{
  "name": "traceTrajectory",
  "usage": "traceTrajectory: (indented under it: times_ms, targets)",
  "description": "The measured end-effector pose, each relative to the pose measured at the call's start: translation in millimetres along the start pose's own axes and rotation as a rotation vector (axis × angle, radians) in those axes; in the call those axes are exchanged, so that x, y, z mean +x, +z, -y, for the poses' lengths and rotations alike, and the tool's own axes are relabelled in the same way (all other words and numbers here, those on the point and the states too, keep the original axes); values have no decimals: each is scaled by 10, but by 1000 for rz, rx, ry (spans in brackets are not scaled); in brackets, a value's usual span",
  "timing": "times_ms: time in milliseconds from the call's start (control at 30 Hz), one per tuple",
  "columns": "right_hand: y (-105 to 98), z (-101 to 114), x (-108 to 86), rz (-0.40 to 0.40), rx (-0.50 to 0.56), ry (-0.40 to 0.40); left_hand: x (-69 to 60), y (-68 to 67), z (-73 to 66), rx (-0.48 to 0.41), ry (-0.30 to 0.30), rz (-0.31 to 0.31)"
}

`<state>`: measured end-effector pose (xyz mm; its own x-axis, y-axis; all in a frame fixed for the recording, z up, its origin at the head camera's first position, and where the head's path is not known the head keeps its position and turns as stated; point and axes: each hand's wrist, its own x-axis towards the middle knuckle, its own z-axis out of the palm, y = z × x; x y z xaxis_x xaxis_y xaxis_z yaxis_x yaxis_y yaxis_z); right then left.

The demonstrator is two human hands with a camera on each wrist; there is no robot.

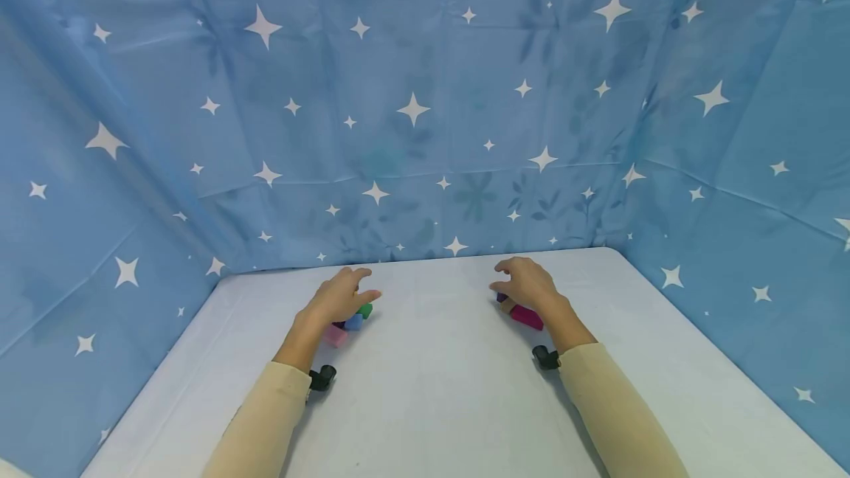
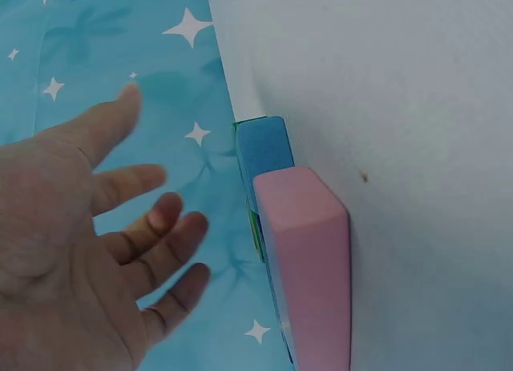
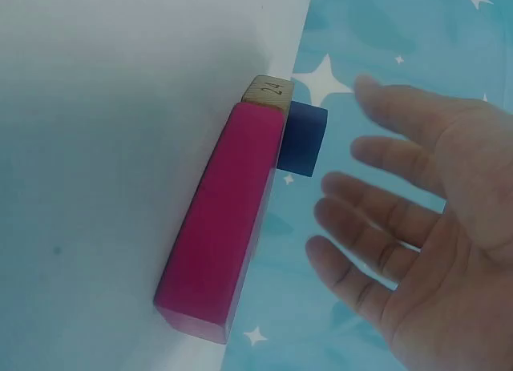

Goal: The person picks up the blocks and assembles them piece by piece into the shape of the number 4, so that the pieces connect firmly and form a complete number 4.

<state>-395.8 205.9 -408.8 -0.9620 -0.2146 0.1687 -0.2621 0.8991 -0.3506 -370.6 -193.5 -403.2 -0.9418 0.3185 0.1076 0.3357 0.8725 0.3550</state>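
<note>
My left hand (image 1: 337, 296) hovers over a small group of blocks at the left of the table, its fingers spread and holding nothing. In that group are a pink block (image 2: 309, 259), a blue block (image 2: 266, 147) and a green block (image 1: 365, 310); a dark piece beside them is mostly hidden. On the right, my right hand (image 1: 527, 285) is held above a long magenta block (image 3: 220, 219), fingers loosely bent with a gap to the blocks. A plain wooden block (image 3: 268, 90) marked 24 and a dark blue block (image 3: 303, 139) lie against the magenta one.
Both groups lie on a white table (image 1: 432, 389), toward its far edge. Blue curtains (image 1: 412, 57) with white stars hang behind the table and along its sides. A small black device (image 1: 323, 378) is strapped at the left wrist, another black device (image 1: 544, 358) at the right.
</note>
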Motion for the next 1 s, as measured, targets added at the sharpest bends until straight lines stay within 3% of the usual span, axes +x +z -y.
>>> traceTrajectory:
  times_ms: [233, 733, 1000]
  targets:
    - [-22, -18, -6, 28, -28, 55, -24, -2, -15, 48, -44, 65]
    - [0, -22, 5, 2, 0, 64, -20, 14, -33, 52, -126, 78]
    - [34, 13, 21, 43, 70, 7, -6, 39, -15, 60, -134, 60]
